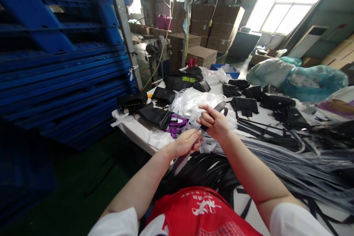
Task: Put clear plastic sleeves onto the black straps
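A dark strap [220, 107] runs between my two hands above the near part of the table, its upper end looped over. My left hand [188, 142] is closed around its lower stretch, and a loose end hangs below the wrist. My right hand [212, 121] grips the strap higher up, with the index finger pointing out to the left. Just beyond lies a heap of white plastic wrapping [190, 101]. Left of my hands is a purple bundle [177, 124] beside a black leather bag [155, 115]. Many black straps [207, 169] lie below my hands.
Blue pallets [83, 81] are stacked high at the left, beside a metal post [124, 25]. Several black bags [245, 106] and long plastic-wrapped strips [276, 158] cover the table's right side. Stuffed plastic sacks [315, 81] and cardboard boxes [204, 22] stand further back.
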`<state>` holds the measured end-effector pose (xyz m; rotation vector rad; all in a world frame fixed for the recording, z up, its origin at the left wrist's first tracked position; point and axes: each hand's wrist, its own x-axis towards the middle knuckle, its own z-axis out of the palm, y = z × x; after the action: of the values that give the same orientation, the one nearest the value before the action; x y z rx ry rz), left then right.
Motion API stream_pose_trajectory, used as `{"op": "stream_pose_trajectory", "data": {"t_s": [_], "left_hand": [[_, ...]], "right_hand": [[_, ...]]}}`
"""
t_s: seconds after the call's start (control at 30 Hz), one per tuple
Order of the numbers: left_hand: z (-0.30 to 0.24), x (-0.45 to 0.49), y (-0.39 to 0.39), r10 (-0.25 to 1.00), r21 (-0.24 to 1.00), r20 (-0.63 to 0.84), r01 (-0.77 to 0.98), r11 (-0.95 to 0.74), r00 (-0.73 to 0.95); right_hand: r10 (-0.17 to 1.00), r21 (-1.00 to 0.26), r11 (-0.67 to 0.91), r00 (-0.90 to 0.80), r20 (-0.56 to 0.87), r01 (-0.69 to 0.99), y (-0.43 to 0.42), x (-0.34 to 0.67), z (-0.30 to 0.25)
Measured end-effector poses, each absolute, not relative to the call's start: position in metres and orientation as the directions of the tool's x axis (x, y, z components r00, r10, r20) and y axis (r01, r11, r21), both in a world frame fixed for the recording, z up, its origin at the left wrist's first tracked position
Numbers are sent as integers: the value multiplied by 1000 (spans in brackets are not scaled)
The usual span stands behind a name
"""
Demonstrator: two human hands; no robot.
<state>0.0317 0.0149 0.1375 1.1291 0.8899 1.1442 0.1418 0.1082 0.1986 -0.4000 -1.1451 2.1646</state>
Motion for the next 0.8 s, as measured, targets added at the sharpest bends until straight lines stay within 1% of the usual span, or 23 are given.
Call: {"op": "stream_pose_trajectory", "data": {"t_s": [0.07, 0.13, 0.2, 0.3, 0.37, 0.47, 0.6, 0.7, 0.8], "left_hand": [[142, 35, 17, 980, 970, 40, -242, 9, 196], [140, 37, 16, 979, 968, 45, -251, 6, 199], [131, 39, 11, 975, 969, 26, -247, 30, 219], [111, 41, 2, 970, 971, -42, -219, 95, 238], [102, 41, -1, 970, 975, -73, -190, 118, 232], [106, 40, 1, 969, 974, -39, -209, 92, 243], [137, 37, 13, 967, 961, 43, -275, 29, 252], [158, 35, 19, 976, 957, 78, -289, -16, 205], [162, 37, 20, 981, 955, 112, -288, -62, 158]], "right_hand": [[646, -877, -335, -762, 53, -345, 100, 140, 196], [636, -903, -289, -769, 66, -317, 102, 144, 198], [670, -886, -304, -740, 63, -351, 114, 153, 205], [762, -829, -328, -645, 50, -452, 139, 168, 220], [780, -826, -317, -624, 53, -466, 149, 174, 228], [753, -855, -283, -653, 82, -434, 147, 172, 233], [676, -884, -233, -721, 152, -406, 123, 157, 233], [615, -910, -204, -771, 166, -360, 105, 146, 228], [583, -940, -155, -796, 162, -304, 101, 145, 225]]}}
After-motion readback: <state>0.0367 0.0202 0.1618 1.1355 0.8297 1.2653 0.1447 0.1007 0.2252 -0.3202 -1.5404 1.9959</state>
